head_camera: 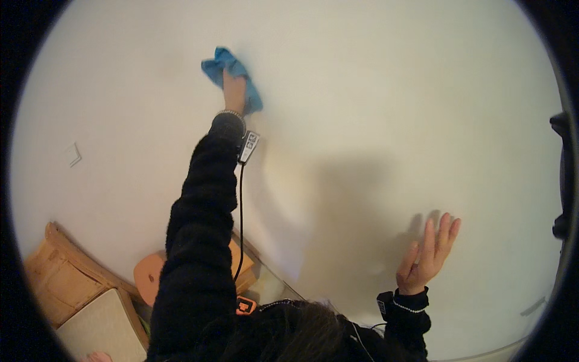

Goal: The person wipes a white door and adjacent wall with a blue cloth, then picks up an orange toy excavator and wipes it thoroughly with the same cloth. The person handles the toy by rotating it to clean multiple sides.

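A blue cloth (225, 63) is bunched under my left hand (234, 90), which presses it against the pale wall (429, 113) at the upper left of the view. The cloth covers most of that hand's fingers. At the lower right, my right hand (425, 258) rests near or on the wall with its fingers spread, and it holds nothing. Both wrists wear beaded bracelets and small dark devices; a black cable (241, 203) runs down from the left one.
A wooden chair or bench (81, 271) with a light cushion (106, 326) stands at the lower left. Beside it are a pinkish stool-like object (149, 273) and a wooden box-like piece (242, 262). A wall plate (72, 154) is at the far left, and a dark object (565, 176) at the right edge.
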Demonstrator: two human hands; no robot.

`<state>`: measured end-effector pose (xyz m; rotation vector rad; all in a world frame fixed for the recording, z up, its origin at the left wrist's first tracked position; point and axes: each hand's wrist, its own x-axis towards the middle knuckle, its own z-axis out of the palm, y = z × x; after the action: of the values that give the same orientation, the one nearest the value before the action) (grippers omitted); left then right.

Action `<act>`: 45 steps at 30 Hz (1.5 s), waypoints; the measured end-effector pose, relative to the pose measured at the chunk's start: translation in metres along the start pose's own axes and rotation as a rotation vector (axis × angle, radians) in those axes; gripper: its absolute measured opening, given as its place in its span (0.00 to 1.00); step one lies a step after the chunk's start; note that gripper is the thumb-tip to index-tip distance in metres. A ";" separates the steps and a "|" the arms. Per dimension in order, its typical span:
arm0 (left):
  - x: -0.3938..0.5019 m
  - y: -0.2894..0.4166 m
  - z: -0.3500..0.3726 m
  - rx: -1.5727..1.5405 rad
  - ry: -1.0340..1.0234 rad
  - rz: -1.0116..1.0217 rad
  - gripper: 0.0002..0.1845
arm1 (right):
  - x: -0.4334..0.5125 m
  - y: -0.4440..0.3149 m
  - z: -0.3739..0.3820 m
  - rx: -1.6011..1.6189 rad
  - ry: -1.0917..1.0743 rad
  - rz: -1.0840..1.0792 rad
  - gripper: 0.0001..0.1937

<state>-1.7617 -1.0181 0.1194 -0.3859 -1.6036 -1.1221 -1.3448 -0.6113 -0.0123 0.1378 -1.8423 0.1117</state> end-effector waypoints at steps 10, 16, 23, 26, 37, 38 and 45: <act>-0.160 0.084 0.046 -0.193 0.059 -0.146 0.31 | 0.016 -0.014 0.012 0.169 -0.022 -0.073 0.19; -0.170 0.291 0.041 -0.111 -0.424 0.743 0.42 | 0.033 -0.024 0.007 0.137 0.009 -0.113 0.19; -0.105 0.326 0.046 -0.269 -0.260 0.954 0.35 | 0.038 -0.033 0.000 -0.156 -0.023 -0.143 0.16; -0.051 0.290 0.056 -0.174 -0.056 0.868 0.34 | 0.032 -0.029 -0.017 -0.249 -0.008 -0.113 0.16; 0.070 0.122 0.102 -0.183 0.197 0.270 0.30 | 0.028 0.025 -0.090 -0.456 -0.043 -0.117 0.14; 0.070 0.109 0.097 -0.258 0.125 0.128 0.27 | 0.027 0.026 -0.096 -0.460 -0.049 -0.115 0.14; 0.064 0.022 0.049 -0.244 0.063 -0.207 0.29 | 0.038 -0.002 -0.135 -0.551 -0.139 -0.122 0.14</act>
<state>-1.7972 -0.9859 0.1877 -0.3446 -1.4800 -1.4808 -1.2263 -0.5943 0.0614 -0.1311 -1.9305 -0.4992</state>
